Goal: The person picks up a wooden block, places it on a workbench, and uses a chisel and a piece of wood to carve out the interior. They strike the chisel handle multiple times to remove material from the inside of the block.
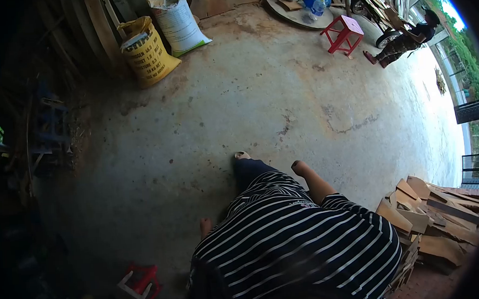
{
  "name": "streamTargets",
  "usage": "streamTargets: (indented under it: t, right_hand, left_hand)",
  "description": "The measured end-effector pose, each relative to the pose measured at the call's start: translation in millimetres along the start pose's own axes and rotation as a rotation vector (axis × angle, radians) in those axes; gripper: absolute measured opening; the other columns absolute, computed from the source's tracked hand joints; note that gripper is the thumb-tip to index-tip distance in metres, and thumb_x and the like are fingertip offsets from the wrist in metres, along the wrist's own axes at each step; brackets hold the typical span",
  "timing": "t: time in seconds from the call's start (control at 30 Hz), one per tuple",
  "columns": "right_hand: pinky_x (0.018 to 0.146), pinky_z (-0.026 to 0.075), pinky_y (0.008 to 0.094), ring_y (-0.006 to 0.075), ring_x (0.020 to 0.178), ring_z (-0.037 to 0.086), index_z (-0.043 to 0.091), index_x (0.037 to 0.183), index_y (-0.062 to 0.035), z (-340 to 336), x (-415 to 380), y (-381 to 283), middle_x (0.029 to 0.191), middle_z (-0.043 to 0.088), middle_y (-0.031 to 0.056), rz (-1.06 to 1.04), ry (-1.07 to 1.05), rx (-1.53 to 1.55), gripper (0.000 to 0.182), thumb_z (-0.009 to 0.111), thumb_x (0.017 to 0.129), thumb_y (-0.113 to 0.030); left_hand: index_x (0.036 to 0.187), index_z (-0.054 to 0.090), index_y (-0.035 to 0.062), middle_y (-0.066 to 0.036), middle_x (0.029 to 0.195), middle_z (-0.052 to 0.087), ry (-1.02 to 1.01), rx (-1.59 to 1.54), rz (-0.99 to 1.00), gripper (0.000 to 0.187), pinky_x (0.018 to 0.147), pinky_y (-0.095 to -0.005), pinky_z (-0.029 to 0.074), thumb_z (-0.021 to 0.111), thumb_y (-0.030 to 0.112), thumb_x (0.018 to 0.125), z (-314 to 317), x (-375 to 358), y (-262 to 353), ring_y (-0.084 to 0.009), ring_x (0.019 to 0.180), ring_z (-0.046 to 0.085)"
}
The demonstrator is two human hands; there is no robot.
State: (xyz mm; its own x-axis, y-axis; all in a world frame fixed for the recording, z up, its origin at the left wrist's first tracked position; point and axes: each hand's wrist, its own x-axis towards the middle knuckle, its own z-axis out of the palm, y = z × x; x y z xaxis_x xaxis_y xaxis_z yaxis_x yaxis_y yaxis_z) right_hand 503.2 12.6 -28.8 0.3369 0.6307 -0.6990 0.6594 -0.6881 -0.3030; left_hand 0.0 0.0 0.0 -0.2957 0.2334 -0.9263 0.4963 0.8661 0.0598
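Note:
My left hand [205,227] hangs low beside my striped shirt [304,238], mostly hidden behind my body. Only a small part of it shows, too little to make out the fingers. On the other side, my right hand [301,169] hangs in front of my hip above the concrete floor [221,118]. It looks dark at the end, and its fingers cannot be made out. Neither hand visibly touches any object. One foot [242,155] shows beyond my dark trousers [250,170].
A yellow sack [149,54] and a white sack [177,23] stand at the back left. A red stool [343,34] is near a person [409,37] handling boards. Wood scraps [432,215] are piled at right; a red object [143,282] lies low left.

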Motion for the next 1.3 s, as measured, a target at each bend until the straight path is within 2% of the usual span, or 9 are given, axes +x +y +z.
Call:
streamTargets:
  t: [0.2,0.47,0.6,0.7,0.77,0.9,0.97,1.17,1.3]
  right_hand:
    - [0.08,0.049,0.0395,0.034,0.09,0.063,0.068,0.092,-0.0037,14.3,24.2,-14.1,0.094,0.066,0.0194,-0.046,-0.068,-0.167,0.027,0.057,0.075,-0.022]
    - [0.039,0.043,0.0345,0.0206,0.046,0.056,0.062,0.072,-0.003,31.8,139.9,-135.8,0.06,0.06,0.0128,-0.214,-0.346,-0.454,0.016,0.056,0.075,-0.018]
    - [0.042,0.046,0.036,0.022,0.048,0.057,0.062,0.072,-0.004,44.9,195.4,-252.0,0.06,0.06,0.0121,-0.411,-0.356,-0.526,0.014,0.054,0.076,-0.015]
    - [0.08,0.051,0.0409,0.0358,0.09,0.062,0.069,0.082,-0.0046,63.1,226.2,-373.5,0.094,0.066,0.0191,-0.483,-0.324,-0.729,0.023,0.05,0.075,-0.017]
    - [0.051,0.053,0.0371,0.023,0.051,0.061,0.064,0.072,-0.007,80.4,273.4,-434.8,0.064,0.063,0.0116,-1.542,-0.179,-1.338,0.01,0.057,0.076,-0.013]
    - [0.078,0.052,0.0394,0.0319,0.087,0.064,0.064,0.086,-0.0057,104.5,192.0,-600.2,0.084,0.065,0.0226,-0.612,-0.316,-0.605,0.023,0.056,0.086,-0.028]
    - [0.078,0.051,0.0415,0.0339,0.089,0.064,0.065,0.086,-0.0044,141.1,169.4,-657.1,0.086,0.065,0.0235,-0.787,-0.138,-0.711,0.036,0.05,0.089,-0.037]
    - [0.083,0.047,0.0473,0.0379,0.098,0.061,0.068,0.091,-0.0022,243.7,22.0,-747.7,0.097,0.065,0.0226,-0.842,-0.018,-0.898,0.077,0.024,0.089,-0.065]
    - [0.1,0.034,0.0504,0.0343,0.115,0.052,0.061,0.113,-0.0069,312.8,-61.9,-761.5,0.118,0.058,0.0204,-0.816,-0.13,-1.031,0.087,0.021,0.081,-0.077]
  left_hand:
    - [0.127,0.046,0.0013,-0.018,0.127,0.049,0.031,-0.156,0.02,0.043,0.096,-0.0395,0.039,0.04,0.026,0.092,-2.3,-15.7,2.0,-0.0299,0.117,0.047]
    - [0.105,0.06,0.0009,-0.013,0.091,0.063,0.157,-0.186,0.03,0.027,0.078,-0.0359,0.049,0.052,0.019,0.086,-28.4,16.6,-80.0,-0.0244,0.083,0.062]
    - [0.094,0.062,-0.0027,-0.016,0.08,0.064,0.329,-0.313,0.202,0.028,0.073,-0.0401,0.05,0.054,0.022,0.085,-27.1,34.6,-115.2,-0.0299,0.077,0.064]
    - [0.089,0.064,-0.0045,-0.018,0.074,0.064,0.473,-0.432,0.242,0.031,0.07,-0.0422,0.05,0.054,0.024,0.084,-58.0,63.4,-116.5,-0.0326,0.074,0.065]
    - [0.082,0.063,-0.0038,-0.02,0.073,0.063,0.719,-1.056,0.087,0.031,0.068,-0.0416,0.05,0.06,0.027,0.083,-61.9,42.0,-103.9,-0.0333,0.072,0.064]
    - [0.087,0.063,-0.0023,-0.021,0.074,0.063,0.707,-1.345,-0.268,0.037,0.071,-0.0437,0.05,0.059,0.034,0.085,-93.2,-4.7,-91.4,-0.0367,0.073,0.063]
    - [0.092,0.065,-0.0014,-0.021,0.08,0.065,0.63,-0.565,-0.376,0.052,0.075,-0.046,0.05,0.046,0.048,0.09,-72.3,21.6,-127.3,-0.0384,0.082,0.064]
    - [0.087,0.067,-0.0033,-0.026,0.091,0.064,0.417,-0.917,-0.509,0.079,0.083,-0.0486,0.046,0.02,0.059,0.092,-68.7,41.2,-191.8,-0.04,0.096,0.06]
    - [0.092,0.066,0.0029,-0.024,0.095,0.064,0.651,-1.035,-0.128,0.057,0.08,-0.05,0.045,0.032,0.049,0.092,-39.6,81.8,-256.3,-0.0429,0.09,0.059]
